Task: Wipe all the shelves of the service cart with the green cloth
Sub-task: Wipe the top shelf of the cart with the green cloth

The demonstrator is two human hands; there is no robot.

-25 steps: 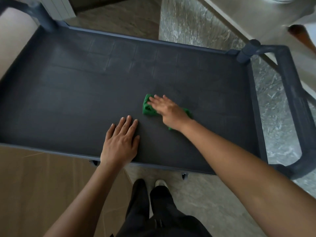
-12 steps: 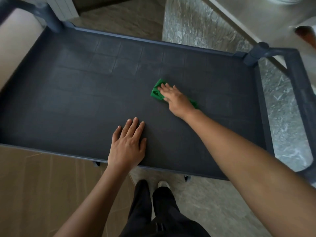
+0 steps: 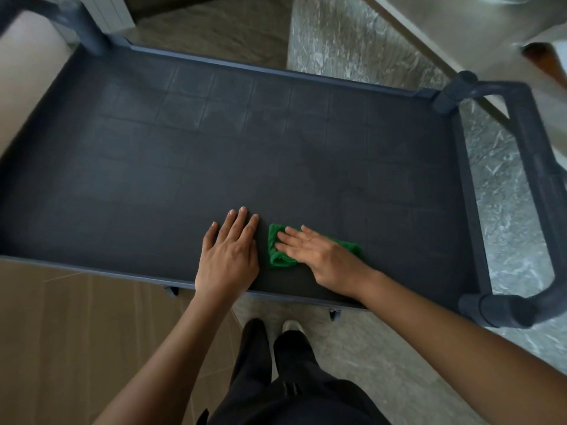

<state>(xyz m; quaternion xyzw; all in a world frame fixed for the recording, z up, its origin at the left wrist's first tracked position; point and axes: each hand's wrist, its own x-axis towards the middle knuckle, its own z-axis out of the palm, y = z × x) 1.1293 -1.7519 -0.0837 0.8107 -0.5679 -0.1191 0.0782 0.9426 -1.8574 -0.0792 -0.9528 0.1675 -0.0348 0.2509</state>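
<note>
Green cloth [image 3: 277,256], half hidden beneath straight-fingered right hand [image 3: 322,256] pressing it onto cart's top shelf [image 3: 276,148]; left hand [image 3: 228,256] flat alongside, empty.

Floor: tan tiles [image 3: 76,348] lower left, grey marbled surface [image 3: 352,41] right and far side, brownish strip [image 3: 214,29] top centre. White ribbed panel [image 3: 115,9] top left. Pale tabletop [image 3: 445,23] top right, blurred.

Dim soft light w/ faint sheen on shelf [image 3: 214,133]; edges warped, blurry.
</note>
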